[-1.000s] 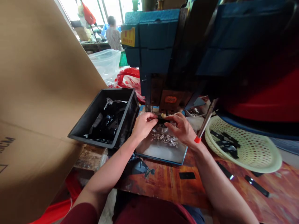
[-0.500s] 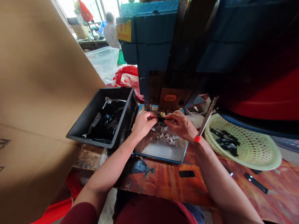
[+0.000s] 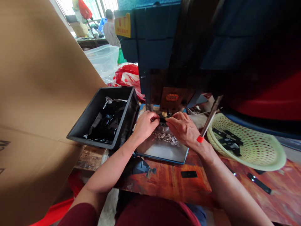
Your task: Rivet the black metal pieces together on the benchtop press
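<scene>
**Small black strip pinched by both hands at the press die**

Position: the black strip (image 3: 162,120) sits between the two hands, over the far half of the blue-edged tray (image 3: 164,156), just above or on the round die block (image 3: 163,127) of the blue press (image 3: 152,53). Fingers hide its ends; contact with the block cannot be confirmed.

Hands: left hand (image 3: 146,125) is pinched narrow on the strip's left end, thumb and fingertips close together. Right hand (image 3: 180,126) has a similar narrow pinch on the right end.

Loose metal bits (image 3: 167,139) lie on the tray, nearer the hands than its front edge. A flat black plate (image 3: 189,174) lies on the wooden bench (image 3: 169,185), off the tray's front right corner. Black pieces (image 3: 110,122) fill part of the black bin (image 3: 94,143) left of the tray; others lie toward the left side of the pale green basket (image 3: 265,153) at right.

Handling (judged): light, thin and fairly stiff; likely to hold its shape between two pinches. The glossy look of similar pieces suggests a slick face, so it could skid or twist under one-sided pressure. Breakage seems unlikely, scuffing less so. Best hold: the two outer ends, level, fingertips at the edges, middle left uncovered and fingers well out from beneath the press head.
</scene>
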`<state>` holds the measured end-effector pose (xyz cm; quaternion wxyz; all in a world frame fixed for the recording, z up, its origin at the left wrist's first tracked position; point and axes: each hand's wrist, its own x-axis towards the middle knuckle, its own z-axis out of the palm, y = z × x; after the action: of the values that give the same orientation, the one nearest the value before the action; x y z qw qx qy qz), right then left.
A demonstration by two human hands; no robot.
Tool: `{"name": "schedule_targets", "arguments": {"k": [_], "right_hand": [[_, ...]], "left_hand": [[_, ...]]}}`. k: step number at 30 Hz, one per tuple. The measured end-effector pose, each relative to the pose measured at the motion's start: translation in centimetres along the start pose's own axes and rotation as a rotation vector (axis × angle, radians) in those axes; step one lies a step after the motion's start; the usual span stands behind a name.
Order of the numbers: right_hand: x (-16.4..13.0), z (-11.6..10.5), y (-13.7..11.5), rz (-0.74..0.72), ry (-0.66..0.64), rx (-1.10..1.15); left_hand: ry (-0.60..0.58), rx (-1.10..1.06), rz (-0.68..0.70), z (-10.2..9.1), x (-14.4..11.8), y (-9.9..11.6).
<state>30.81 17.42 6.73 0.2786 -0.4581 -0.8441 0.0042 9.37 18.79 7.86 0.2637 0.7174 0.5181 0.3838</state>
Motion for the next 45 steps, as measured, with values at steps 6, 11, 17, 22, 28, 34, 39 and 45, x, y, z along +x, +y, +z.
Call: {"name": "schedule_targets", "arguments": {"k": [6,11,17,22,28,34,39,45], "right_hand": [[0.2,0.2,0.2,-0.029,0.012,0.060],[0.3,0.8,1.1,-0.023,0.060,0.249],[0.7,0.7,1.2,-0.012,0.081,0.295],[0.2,0.5,0.6,-0.033,0.076,0.216],[-0.3,0.4,0.0,-0.017,0.049,0.108],[-0.5,0.6,0.2,-0.017,0.062,0.097],[-0.9,0.8,0.6,-0.021,0.092,0.143],[-0.6,1.1,1.1,-0.034,0.131,0.211]], "left_hand": [[0.050,0.006,-0.008,0.1,-0.3,0.0],[0.067,0.006,-0.001,0.1,-0.5,-0.5],[0.036,0.008,0.026,-0.1,-0.3,-0.4],[0.030,0.044,0.051,0.0,-0.3,-0.4],[0.033,0.067,0.093,0.0,-0.3,-0.7],[0.026,0.060,0.098,0.0,-0.4,-0.9],[0.027,0.028,0.062,0.0,-0.6,-0.5],[0.023,-0.007,0.050,0.0,-0.7,-0.6]]}}
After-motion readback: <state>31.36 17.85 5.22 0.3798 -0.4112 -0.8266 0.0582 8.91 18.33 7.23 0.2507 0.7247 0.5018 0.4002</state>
